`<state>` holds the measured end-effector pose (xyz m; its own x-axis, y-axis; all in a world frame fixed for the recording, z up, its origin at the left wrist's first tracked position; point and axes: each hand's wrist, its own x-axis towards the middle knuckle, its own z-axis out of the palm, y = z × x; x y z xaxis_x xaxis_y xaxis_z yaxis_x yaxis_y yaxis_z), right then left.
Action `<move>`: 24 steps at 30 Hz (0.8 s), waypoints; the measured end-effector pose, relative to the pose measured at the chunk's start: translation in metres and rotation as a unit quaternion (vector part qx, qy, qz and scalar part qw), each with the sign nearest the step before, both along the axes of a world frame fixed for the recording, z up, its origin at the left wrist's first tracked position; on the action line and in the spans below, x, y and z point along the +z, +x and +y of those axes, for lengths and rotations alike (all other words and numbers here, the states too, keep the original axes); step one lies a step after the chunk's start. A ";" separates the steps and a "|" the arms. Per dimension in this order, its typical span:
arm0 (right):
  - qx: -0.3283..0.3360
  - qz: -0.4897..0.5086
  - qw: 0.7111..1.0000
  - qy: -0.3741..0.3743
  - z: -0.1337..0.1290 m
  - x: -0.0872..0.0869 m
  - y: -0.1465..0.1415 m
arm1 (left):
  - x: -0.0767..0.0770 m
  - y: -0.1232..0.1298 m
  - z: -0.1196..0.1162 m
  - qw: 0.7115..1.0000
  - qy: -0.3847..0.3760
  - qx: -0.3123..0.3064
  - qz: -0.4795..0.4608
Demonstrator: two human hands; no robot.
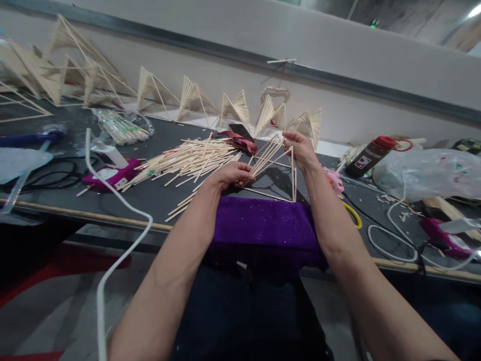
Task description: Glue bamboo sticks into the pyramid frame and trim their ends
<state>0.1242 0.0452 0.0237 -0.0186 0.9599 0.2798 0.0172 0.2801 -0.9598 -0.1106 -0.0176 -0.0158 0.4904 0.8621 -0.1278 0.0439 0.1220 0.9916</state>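
Observation:
Between my hands stands a wooden stick frame (293, 175) with a fan of thin sticks (267, 156) across it. My left hand (236, 174) is closed at the fan's lower left end, its fingertips pinching the sticks there. At the upper right, my right hand (299, 149) pinches the top of the frame, where stick ends meet. The frame's lower stick runs along the far edge of a purple cloth (263, 220) at the table's front. Left of the frame lies a loose pile of wooden sticks (195, 158). My fingers partly hide the joints.
Several finished stick models (235, 110) line the wall. A dark bottle with a red lid (370, 156) leans at right, near a plastic bag (432, 173). A white cable (130, 200) hangs over the table edge by a magenta device (112, 175). Bagged sticks (122, 126) lie behind.

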 end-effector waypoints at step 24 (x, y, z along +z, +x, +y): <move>0.112 0.071 0.977 0.169 -0.083 0.098 -0.013 | 0.052 0.006 -0.026 0.929 0.170 0.282 -0.171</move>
<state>0.1115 -0.0381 0.1217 -0.1550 0.7891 0.5944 -0.2070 0.5624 -0.8005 -0.1048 -0.0433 0.0361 -0.0891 0.9562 0.2789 -0.2560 -0.2926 0.9213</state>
